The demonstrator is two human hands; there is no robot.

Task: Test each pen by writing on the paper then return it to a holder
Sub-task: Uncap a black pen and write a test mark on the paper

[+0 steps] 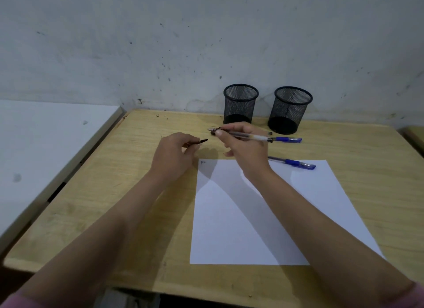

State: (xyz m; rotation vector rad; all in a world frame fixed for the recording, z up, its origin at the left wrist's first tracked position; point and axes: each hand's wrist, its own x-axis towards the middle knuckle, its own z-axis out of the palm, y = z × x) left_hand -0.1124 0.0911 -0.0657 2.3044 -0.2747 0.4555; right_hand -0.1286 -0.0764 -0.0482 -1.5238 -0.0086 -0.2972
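In the head view, the right hand (246, 147) is raised a little over the tabletop (142, 193), and its grip is closed around a pen (243, 135) with a clear barrel; the uncapped tip points away to the left of the grip, and the rear end goes out to the right. The left hand (172, 156) is to the left of it, apart from it, and its grip holds narrowly a small dark cap (199, 142), whose pointed end looks toward the pen tip; the two do not touch. Just behind the right grip, on the right side, one blue-capped pen (286, 139) lies on the tabletop, nearly in line with the held pen. A second blue pen (296, 164) lies on the near right side of the grip, over the top edge of the white paper (241, 227). The paper lies under and in front of the right wrist, with a small mark (203, 162) in its top left corner. Two black mesh holders, one (240, 104) straight behind the right grip and another (290, 110) more to the right, stand upright by the wall (160, 44); no pens rise above their rims.
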